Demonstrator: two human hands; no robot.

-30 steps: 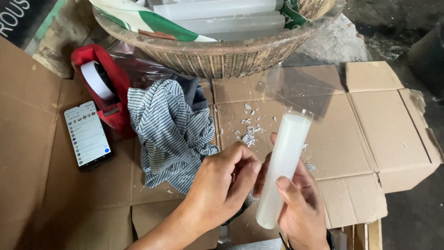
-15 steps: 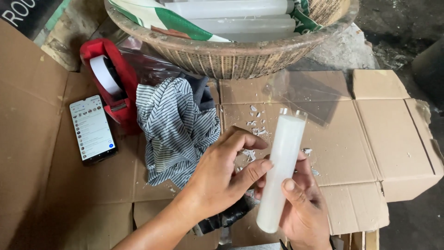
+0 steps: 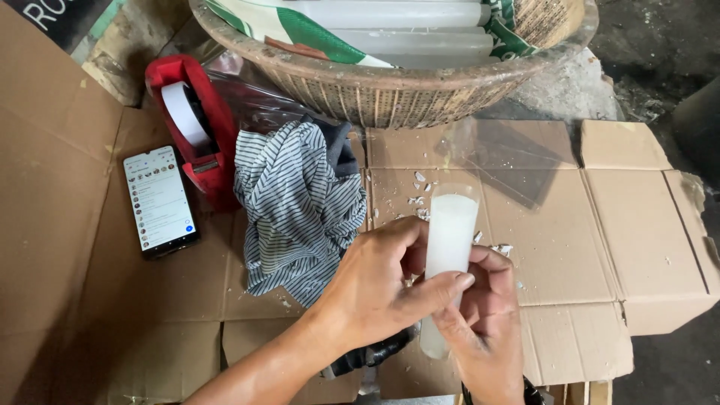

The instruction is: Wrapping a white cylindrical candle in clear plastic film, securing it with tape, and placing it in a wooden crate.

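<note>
A long white wax cylinder (image 3: 448,236) wrapped in a clear plastic sleeve stands almost upright in front of me. My right hand (image 3: 484,322) grips its lower half from the right. My left hand (image 3: 382,289) reaches across from the left, with thumb and fingers closed around the cylinder's middle. Small white wax chips (image 3: 420,199) lie on the flattened cardboard (image 3: 600,225) just behind the cylinder. A clear plastic sheet (image 3: 502,157) lies on the cardboard farther back.
A woven basket (image 3: 390,94) holding more white cylinders sits at the back. A striped cloth (image 3: 296,206) lies left of my hands. A red tape dispenser (image 3: 199,127) and a lit phone (image 3: 160,200) lie farther left. Dark ground borders the cardboard on the right.
My left hand has moved right and closed onto the cylinder's middle. The cylinder has sunk lower between my hands. The view has shifted slightly, so things appear farther right.
</note>
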